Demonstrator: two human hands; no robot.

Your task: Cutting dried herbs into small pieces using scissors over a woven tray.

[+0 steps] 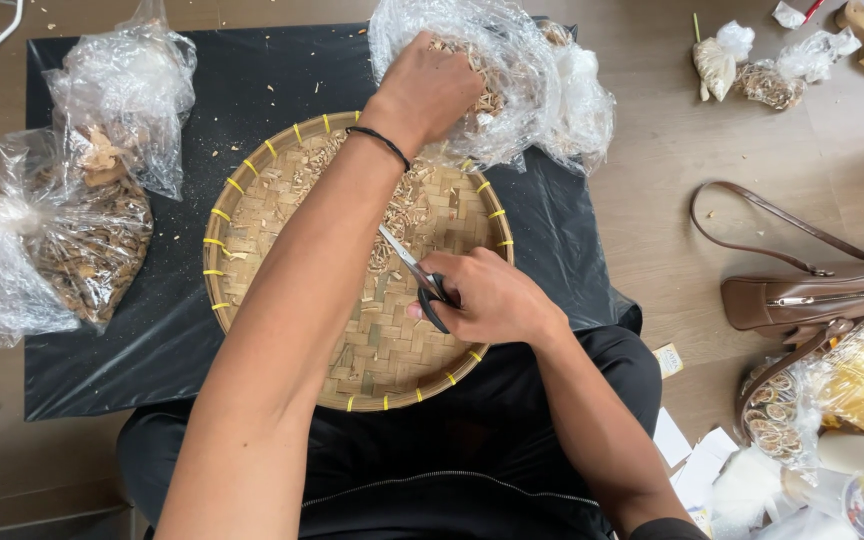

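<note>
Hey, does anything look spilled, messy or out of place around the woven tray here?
Yes: small pale chips lie scattered on the black sheet outside the woven tray, mostly at its upper left, and some reach the floor beyond. Torn white paper scraps litter the floor at lower right.

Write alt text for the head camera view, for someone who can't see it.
Seen from above, a person's right hand holds black-handled scissors over a round woven bamboo tray scattered with dried plant cuttings, while the left hand reaches into a clear plastic bag of dried material. The tray sits on a black sheet; more filled bags lie left, a brown handbag right.
</note>
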